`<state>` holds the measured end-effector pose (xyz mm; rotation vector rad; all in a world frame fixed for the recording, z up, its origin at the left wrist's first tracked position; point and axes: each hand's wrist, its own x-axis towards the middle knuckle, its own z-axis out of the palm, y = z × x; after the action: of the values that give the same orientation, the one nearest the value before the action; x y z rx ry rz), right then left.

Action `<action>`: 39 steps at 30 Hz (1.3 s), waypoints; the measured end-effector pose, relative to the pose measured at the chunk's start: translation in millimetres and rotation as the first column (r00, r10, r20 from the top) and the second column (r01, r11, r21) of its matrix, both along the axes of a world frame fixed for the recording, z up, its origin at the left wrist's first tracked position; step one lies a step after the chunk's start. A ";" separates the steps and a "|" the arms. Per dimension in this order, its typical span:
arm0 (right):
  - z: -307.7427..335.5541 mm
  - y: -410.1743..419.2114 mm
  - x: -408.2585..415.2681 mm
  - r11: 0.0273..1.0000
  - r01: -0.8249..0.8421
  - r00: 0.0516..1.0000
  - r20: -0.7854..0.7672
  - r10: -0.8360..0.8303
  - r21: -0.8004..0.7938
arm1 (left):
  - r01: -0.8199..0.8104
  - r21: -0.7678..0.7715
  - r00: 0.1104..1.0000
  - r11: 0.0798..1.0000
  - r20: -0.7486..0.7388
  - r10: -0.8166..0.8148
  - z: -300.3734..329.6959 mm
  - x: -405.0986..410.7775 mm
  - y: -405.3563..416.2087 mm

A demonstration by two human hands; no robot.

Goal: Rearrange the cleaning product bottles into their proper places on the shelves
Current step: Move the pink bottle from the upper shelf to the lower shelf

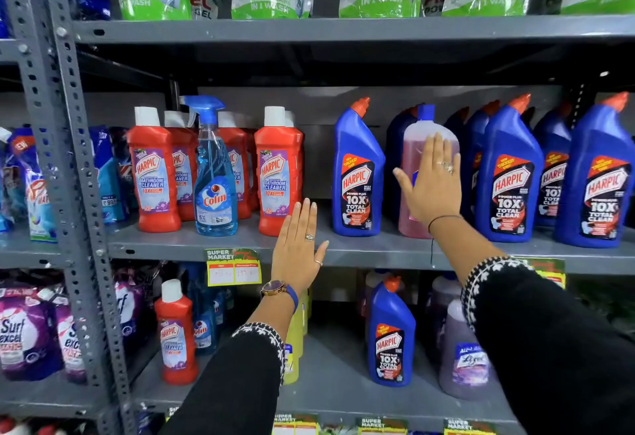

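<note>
Pink bottle [417,173], upright among blue Harpic bottles [508,173]: right hand [433,183] directly in front, grip spread flat. Left hand [299,245] lower-left, also spread, holding nothing

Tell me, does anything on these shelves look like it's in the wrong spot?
Yes. On the middle shelf, a blue Colin spray bottle stands among red Harpic bottles, and a pink bottle under the right hand sits among blue Harpic bottles.
</note>
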<state>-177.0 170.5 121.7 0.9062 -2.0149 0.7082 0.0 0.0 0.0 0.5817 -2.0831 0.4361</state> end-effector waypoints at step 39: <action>40.8 -10.0 -25.3 0.821 -0.184 0.939 0.150 0.309 -0.540 | 0.045 0.012 0.998 0.999 -0.038 -0.045 0.6 -8.0 -12.6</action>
<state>-202.3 160.5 162.5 0.7857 -1.7613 1.4868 -8.0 -12.6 0.6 0.5453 -2.0602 0.3835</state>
